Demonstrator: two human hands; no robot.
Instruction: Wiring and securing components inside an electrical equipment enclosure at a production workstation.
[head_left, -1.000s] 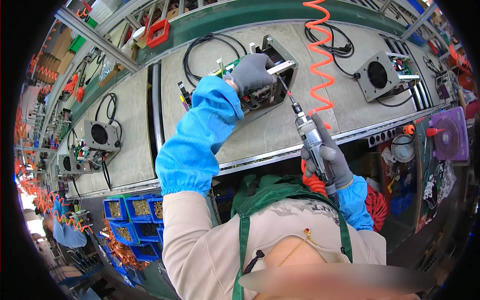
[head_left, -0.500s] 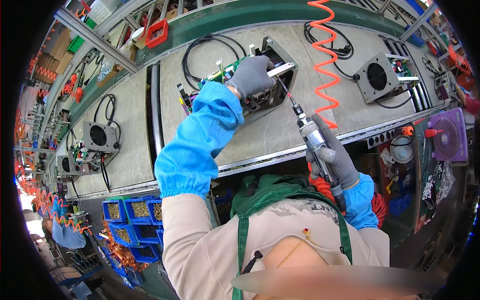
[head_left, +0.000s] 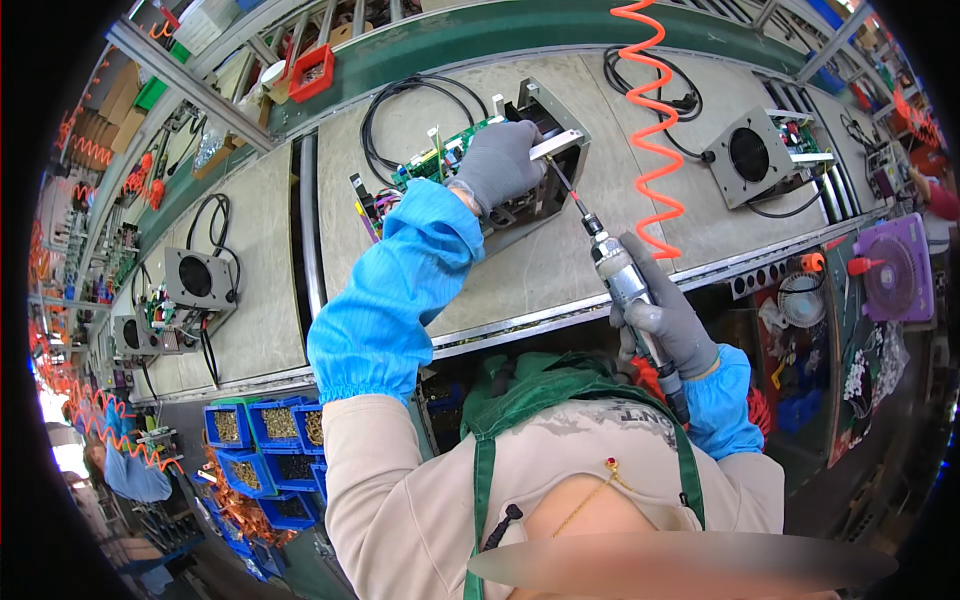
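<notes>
Left grip (head_left: 497,165) covers the middle of the metal housing (head_left: 545,150), so what's under the palm can't be told. Screwdriver (head_left: 632,300) tip too small to see where it meets the housing. Blue bins (head_left: 262,430): contents blurred.

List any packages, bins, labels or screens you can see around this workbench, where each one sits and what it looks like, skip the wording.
Blue parts bins: stacked at lower left below the bench edge, open-fronted, holding small brass-coloured parts.
Red bin: on the rack at upper left, small open rectangular box.
Cardboard boxes: far upper left on shelving, brown, blurred.
Green bin: beside the cardboard, small.
No screens show, and no labels clear enough to describe.
</notes>
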